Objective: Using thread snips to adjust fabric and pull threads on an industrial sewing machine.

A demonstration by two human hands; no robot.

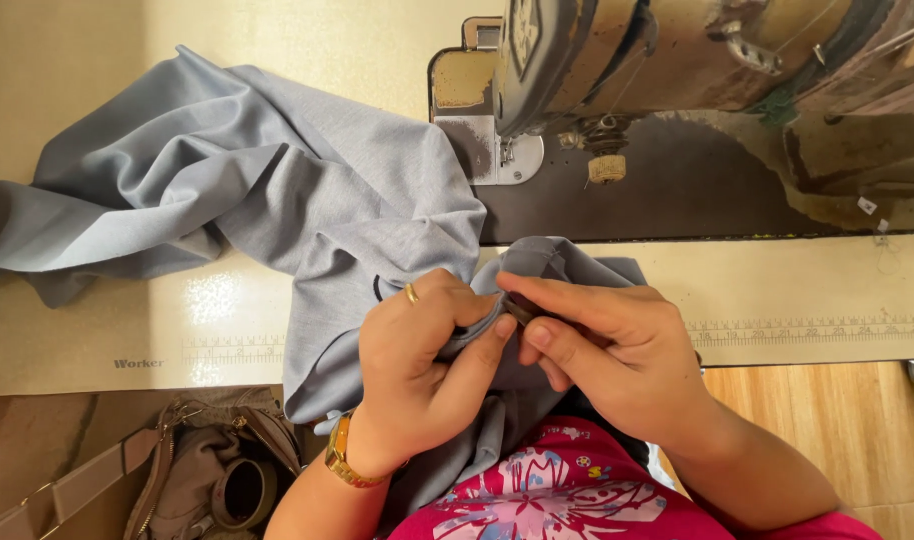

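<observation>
A large piece of grey-blue fabric point(277, 190) lies spread over the cream sewing table point(97, 340) and hangs down into my lap. My left hand point(422, 365), with a gold ring and a gold wristwatch, pinches a folded edge of the fabric near the table's front edge. My right hand point(607, 350) grips the same edge just to the right, fingertips meeting the left thumb. A small dark part shows between the fingers; what it is cannot be told. The worn sewing machine point(677, 70) stands behind the hands.
A printed ruler strip point(807, 330) runs along the table's front edge. A brown leather bag point(207, 470) with straps sits on the floor at the lower left. Wooden flooring point(827, 420) shows at the right. My pink flowered top point(567, 490) fills the bottom.
</observation>
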